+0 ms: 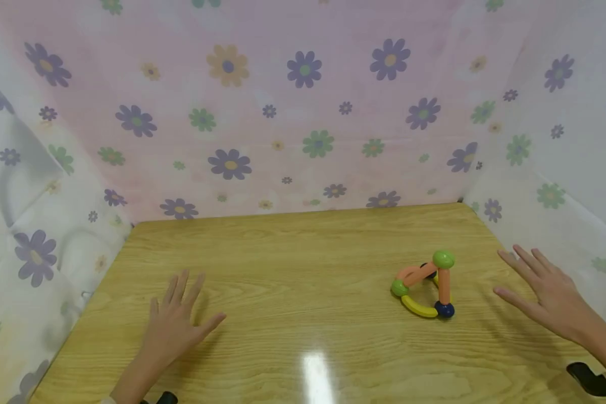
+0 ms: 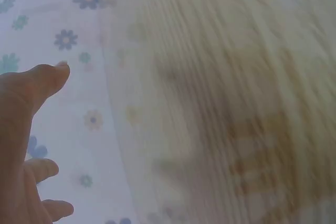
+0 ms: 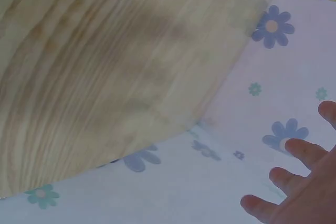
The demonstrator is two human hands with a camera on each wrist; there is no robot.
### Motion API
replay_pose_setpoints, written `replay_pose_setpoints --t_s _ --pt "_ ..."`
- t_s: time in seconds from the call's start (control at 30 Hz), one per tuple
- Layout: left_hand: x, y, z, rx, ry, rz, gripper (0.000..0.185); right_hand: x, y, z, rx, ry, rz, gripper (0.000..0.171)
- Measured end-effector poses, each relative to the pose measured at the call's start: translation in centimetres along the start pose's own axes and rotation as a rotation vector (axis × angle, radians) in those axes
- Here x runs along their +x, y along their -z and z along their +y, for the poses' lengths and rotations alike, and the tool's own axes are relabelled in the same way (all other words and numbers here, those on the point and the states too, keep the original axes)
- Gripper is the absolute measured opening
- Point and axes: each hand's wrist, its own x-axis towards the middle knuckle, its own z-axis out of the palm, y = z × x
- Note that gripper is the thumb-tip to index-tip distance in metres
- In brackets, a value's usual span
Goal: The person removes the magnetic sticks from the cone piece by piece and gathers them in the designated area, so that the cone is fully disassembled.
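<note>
Both hands empty, fingers spread. The small frame of orange and yellow plastic rods with green and blue ball joints [image 1: 424,286] stands on the wooden table [image 1: 303,241], just left of your right hand [image 1: 547,294]; your left hand [image 1: 174,322] lies well apart.

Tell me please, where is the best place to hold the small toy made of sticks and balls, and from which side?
Probably the upright orange stick of the toy, pinched from the right, where the right hand hovers open. It faces that side unobstructed, between green ball and blue ball. The left hand lies far off.
</note>
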Motion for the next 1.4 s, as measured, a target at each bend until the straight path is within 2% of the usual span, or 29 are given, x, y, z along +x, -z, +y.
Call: replay_pose_setpoints --t_s 0.1,0.33,0.47,0.6,0.83,0.97,1.2,1.4 --pt "0.8 -0.4 1.2 -0.053 -0.026 0.005 0.09 0.3 0.4 -0.4 0.06 0.03 0.026 0.083" --pt "2.9 -1.9 4.3 -0.248 -0.106 0.045 0.081 1.3 1.5 -2.5 0.234 -0.028 -0.007 0.081" --pt "4.1 -2.6 6.4 -0.389 -0.109 -0.001 0.078 1.9 2.0 -3.6 0.241 -0.014 0.014 0.083" --pt "5.4 -3.5 8.4 -0.522 -0.115 -0.052 0.076 2.6 2.3 -4.7 0.251 0.044 0.064 0.083" --pt "7.3 -5.3 12.3 -0.598 -0.207 -0.105 0.071 3.7 2.2 -6.5 0.312 0.125 0.069 0.08" --pt "8.3 -6.3 14.4 -0.645 -0.259 -0.13 0.07 4.2 2.2 -7.1 0.307 0.15 0.072 0.08" --pt "10.1 -8.6 18.4 -0.741 -0.29 -0.22 0.066 5.0 1.7 -7.8 0.323 0.209 0.095 0.077" --pt "11.6 -10.6 22.2 -0.811 -0.329 -0.25 0.063 5.8 1.1 -8.0 0.302 0.255 0.117 0.069"
